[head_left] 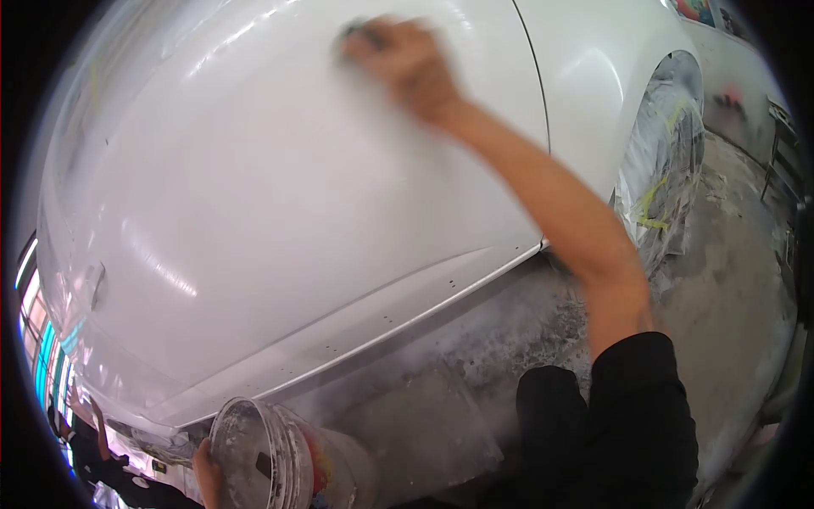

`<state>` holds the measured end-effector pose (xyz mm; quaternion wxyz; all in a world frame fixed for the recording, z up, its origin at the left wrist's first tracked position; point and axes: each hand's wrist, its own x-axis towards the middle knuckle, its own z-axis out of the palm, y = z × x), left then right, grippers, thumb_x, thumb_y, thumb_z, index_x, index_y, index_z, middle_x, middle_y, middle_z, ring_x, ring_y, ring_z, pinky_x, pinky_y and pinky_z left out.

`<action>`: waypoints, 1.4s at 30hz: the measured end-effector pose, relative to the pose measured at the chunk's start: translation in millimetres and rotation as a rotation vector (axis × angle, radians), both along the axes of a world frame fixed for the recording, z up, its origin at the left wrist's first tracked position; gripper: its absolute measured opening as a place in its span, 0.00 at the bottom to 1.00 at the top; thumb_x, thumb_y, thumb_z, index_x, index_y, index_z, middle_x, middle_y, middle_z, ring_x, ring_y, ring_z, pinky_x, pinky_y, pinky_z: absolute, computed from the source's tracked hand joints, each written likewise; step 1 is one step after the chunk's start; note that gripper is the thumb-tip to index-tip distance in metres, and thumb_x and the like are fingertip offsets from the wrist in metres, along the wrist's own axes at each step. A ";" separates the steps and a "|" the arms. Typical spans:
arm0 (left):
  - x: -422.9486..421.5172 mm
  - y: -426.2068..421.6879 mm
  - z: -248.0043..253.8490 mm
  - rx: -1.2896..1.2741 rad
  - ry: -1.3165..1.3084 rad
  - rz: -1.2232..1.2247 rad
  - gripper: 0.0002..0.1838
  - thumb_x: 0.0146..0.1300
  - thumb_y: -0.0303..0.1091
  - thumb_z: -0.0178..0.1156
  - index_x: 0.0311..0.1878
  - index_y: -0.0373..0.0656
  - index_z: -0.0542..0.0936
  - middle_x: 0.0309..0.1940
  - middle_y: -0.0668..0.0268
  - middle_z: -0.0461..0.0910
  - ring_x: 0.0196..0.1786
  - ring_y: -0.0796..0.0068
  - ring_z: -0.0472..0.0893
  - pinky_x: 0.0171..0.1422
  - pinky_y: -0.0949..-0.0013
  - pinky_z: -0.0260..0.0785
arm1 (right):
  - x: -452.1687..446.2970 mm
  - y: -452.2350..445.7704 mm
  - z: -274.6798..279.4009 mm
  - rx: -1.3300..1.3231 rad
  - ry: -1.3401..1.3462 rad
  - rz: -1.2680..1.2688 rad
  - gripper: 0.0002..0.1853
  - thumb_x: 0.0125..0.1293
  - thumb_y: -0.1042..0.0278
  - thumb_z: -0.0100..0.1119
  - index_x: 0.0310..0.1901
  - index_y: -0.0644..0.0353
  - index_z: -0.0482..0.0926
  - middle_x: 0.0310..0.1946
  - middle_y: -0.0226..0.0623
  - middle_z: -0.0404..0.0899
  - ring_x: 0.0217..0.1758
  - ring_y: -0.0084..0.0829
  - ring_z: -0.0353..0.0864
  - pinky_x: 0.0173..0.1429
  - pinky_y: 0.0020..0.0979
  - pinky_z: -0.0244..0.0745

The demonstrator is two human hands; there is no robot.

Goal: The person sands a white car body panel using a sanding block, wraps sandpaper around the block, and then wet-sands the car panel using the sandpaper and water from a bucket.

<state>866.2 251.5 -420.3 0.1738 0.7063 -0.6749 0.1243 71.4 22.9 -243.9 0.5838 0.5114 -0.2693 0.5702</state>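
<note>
My right hand (411, 68), smeared by motion, is against the upper part of a white car door panel (280, 187). Its fingers are closed round a small dark pad (360, 41), too blurred to make out exactly. At the bottom left, my left hand (208, 475) grips the side of a plastic bucket (309, 450) near its rim, with only part of the fingers and hand showing. The bucket carries a red and yellow label, has dusty white walls, and a small dark piece (264, 463) shows inside its mouth.
Plastic sheeting with yellow tape (657, 170) covers the wheel at the right. A white sill (407, 318) runs below the door, above a dusty grey floor (721, 280). Another person in black (110, 462) is at the far left. A dark rack (782, 144) stands far right.
</note>
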 end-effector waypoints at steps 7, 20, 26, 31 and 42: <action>-21.6 10.5 0.7 -0.088 -0.021 -0.018 0.26 0.63 0.17 0.47 0.63 0.32 0.79 0.57 0.41 0.82 0.62 0.41 0.79 0.70 0.50 0.68 | -109.1 -19.4 7.5 0.283 -0.531 0.079 0.07 0.64 0.74 0.54 0.33 0.57 0.83 0.35 0.46 0.85 0.39 0.42 0.84 0.42 0.44 0.77; -5.6 5.0 -3.1 -0.079 -0.078 0.000 0.24 0.62 0.16 0.49 0.62 0.33 0.80 0.54 0.41 0.83 0.60 0.39 0.79 0.68 0.48 0.69 | -108.3 41.9 12.9 0.303 -0.680 -0.274 0.13 0.72 0.72 0.58 0.55 0.64 0.83 0.52 0.49 0.81 0.54 0.49 0.79 0.58 0.48 0.76; -25.1 1.0 10.9 0.028 -0.038 0.083 0.26 0.62 0.17 0.49 0.64 0.34 0.79 0.56 0.43 0.82 0.63 0.43 0.78 0.70 0.50 0.68 | 35.8 15.7 41.4 -0.029 -0.022 0.080 0.12 0.60 0.74 0.60 0.45 0.50 0.85 0.45 0.35 0.82 0.52 0.39 0.80 0.57 0.47 0.75; 7.3 5.6 -13.2 -0.115 -0.058 -0.037 0.27 0.61 0.18 0.48 0.64 0.34 0.79 0.56 0.43 0.82 0.61 0.42 0.78 0.71 0.50 0.68 | -89.8 33.9 27.0 0.129 -0.203 -0.069 0.12 0.77 0.71 0.52 0.54 0.58 0.84 0.46 0.42 0.84 0.46 0.43 0.82 0.54 0.43 0.77; 8.2 -0.4 -5.5 -0.059 -0.095 -0.009 0.24 0.66 0.18 0.49 0.64 0.33 0.79 0.58 0.42 0.81 0.63 0.43 0.78 0.71 0.51 0.68 | -23.5 -3.7 1.0 0.019 0.020 -0.054 0.17 0.64 0.73 0.56 0.51 0.48 0.87 0.52 0.39 0.84 0.56 0.40 0.81 0.62 0.46 0.75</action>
